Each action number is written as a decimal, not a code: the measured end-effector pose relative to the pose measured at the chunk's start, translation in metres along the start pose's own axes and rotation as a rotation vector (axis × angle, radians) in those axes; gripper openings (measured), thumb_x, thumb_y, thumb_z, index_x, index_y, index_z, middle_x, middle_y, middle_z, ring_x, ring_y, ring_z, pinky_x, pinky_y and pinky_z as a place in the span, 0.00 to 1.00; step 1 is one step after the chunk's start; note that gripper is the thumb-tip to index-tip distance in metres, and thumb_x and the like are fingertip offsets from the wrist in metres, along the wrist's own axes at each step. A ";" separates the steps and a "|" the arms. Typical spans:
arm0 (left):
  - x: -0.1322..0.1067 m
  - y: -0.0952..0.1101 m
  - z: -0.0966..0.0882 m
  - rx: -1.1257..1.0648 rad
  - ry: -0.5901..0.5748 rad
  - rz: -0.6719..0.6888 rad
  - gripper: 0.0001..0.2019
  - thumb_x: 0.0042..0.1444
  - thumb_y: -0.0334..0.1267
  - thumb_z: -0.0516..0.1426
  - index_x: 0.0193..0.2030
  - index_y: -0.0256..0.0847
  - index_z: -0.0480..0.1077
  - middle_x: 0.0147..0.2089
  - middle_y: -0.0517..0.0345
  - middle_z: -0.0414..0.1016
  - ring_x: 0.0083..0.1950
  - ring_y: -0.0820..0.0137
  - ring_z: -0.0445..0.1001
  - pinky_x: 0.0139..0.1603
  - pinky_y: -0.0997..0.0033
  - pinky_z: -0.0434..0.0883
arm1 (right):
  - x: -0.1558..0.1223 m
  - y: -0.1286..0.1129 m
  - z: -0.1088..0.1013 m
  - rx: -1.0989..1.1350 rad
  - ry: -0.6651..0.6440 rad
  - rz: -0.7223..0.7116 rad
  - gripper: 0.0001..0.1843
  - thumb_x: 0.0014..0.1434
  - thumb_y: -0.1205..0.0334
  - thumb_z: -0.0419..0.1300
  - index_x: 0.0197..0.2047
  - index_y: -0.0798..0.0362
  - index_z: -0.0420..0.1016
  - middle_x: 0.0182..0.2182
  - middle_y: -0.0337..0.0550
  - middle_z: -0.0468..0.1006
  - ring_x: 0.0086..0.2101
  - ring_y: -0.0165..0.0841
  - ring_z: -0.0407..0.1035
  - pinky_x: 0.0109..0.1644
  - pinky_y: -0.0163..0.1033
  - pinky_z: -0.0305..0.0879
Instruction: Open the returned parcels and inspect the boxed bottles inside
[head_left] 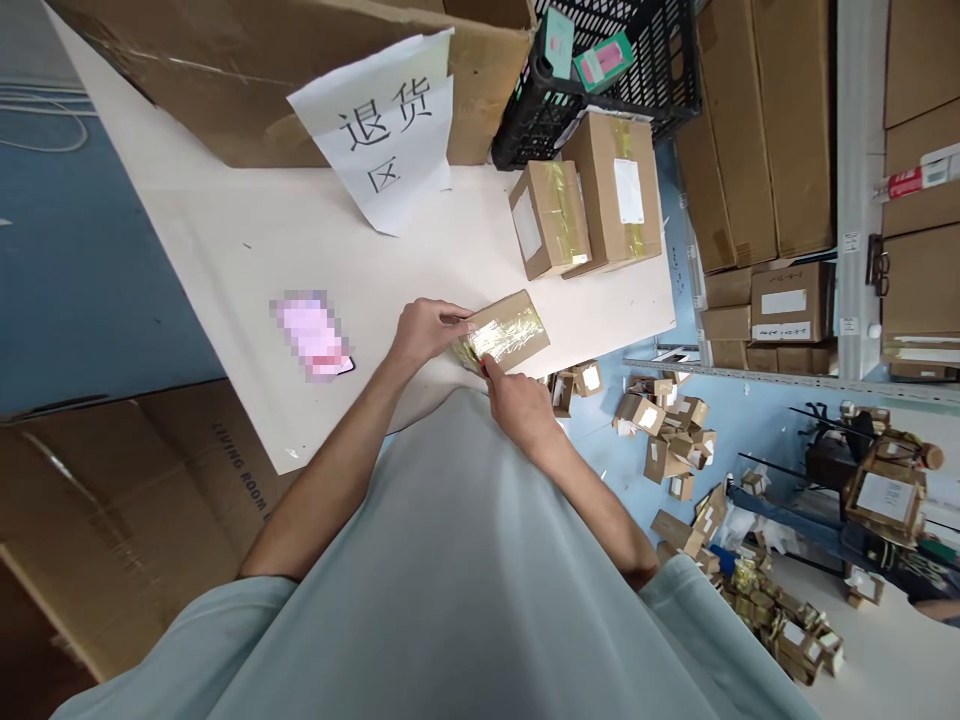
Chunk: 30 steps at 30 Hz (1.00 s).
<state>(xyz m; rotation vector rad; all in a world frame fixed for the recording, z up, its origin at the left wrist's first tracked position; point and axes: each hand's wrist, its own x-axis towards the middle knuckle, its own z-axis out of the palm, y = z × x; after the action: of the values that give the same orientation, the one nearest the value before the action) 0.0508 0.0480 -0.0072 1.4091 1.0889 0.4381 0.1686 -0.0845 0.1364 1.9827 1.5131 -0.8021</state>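
Note:
A small cardboard box (517, 332) wrapped with shiny clear-yellow packing tape lies on the white table in front of me. My left hand (431, 330) is closed on its left end, thumb and fingers pinching the edge. My right hand (523, 408) is closed at the near side of the box, its fingertips against the taped corner. A tiny red spot shows at those fingertips; what they hold is mostly hidden. Farther back on the table stand a small taped box (551, 218) and a larger taped box (615, 195), both with white labels.
A phone (311, 335), its screen blurred, lies left on the table (202, 260). Behind are a big carton (262, 90) with a paper sign (390, 130) and a black crate (637, 85) holding small boxes. Several parcels (667, 425) lie on the floor at right, beside shelving.

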 end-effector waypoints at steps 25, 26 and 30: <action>-0.013 0.002 0.005 0.009 0.117 0.017 0.20 0.60 0.56 0.71 0.51 0.45 0.89 0.55 0.51 0.89 0.59 0.51 0.85 0.66 0.51 0.82 | -0.021 0.076 -0.009 0.128 0.015 -0.165 0.29 0.83 0.57 0.47 0.83 0.42 0.59 0.46 0.50 0.90 0.45 0.48 0.86 0.46 0.43 0.75; -0.014 0.004 0.005 0.015 0.119 0.013 0.20 0.61 0.56 0.70 0.51 0.44 0.88 0.55 0.50 0.89 0.59 0.51 0.85 0.66 0.51 0.81 | -0.018 0.089 -0.011 0.176 0.058 -0.142 0.29 0.84 0.55 0.46 0.83 0.41 0.59 0.46 0.49 0.90 0.45 0.48 0.86 0.46 0.42 0.74; -0.024 0.018 0.017 0.107 0.194 0.040 0.19 0.67 0.52 0.65 0.58 0.44 0.85 0.61 0.48 0.86 0.63 0.50 0.82 0.70 0.46 0.78 | 0.014 0.137 -0.004 0.355 0.254 -0.010 0.29 0.84 0.55 0.46 0.83 0.46 0.59 0.49 0.48 0.90 0.46 0.47 0.85 0.49 0.42 0.75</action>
<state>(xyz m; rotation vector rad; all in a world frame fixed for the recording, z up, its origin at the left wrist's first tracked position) 0.0596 0.0227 0.0145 1.5073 1.2574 0.5613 0.3049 -0.1054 0.1354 2.4158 1.6090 -0.9013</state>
